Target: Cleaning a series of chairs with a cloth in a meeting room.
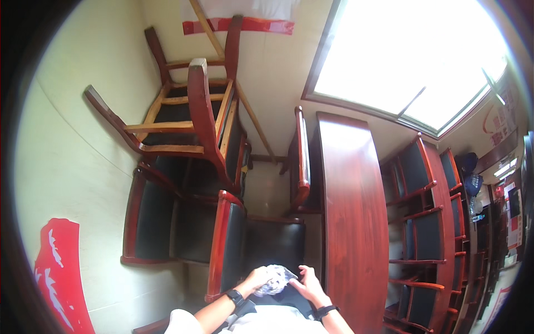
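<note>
A crumpled white-and-grey patterned cloth (274,280) is bunched up in front of my body. My left hand (255,279) grips it from the left side. At the cloth's right edge is my right hand (309,286), its fingers and thumb apart; whether the thumb touches the cloth I cannot tell. Just beyond both hands lies the black padded seat (275,238) of a wooden chair, whose red-brown backrest (225,246) rises on the left. To the right runs a long, glossy red-brown wooden table (354,208).
An upturned wooden chair (210,117) is stacked on another black-padded chair (154,217) by the left wall. A wooden pole (255,121) leans behind them. One more chair (303,167) faces the table. Rows of chairs (421,238) stand right, beneath a bright window (396,54).
</note>
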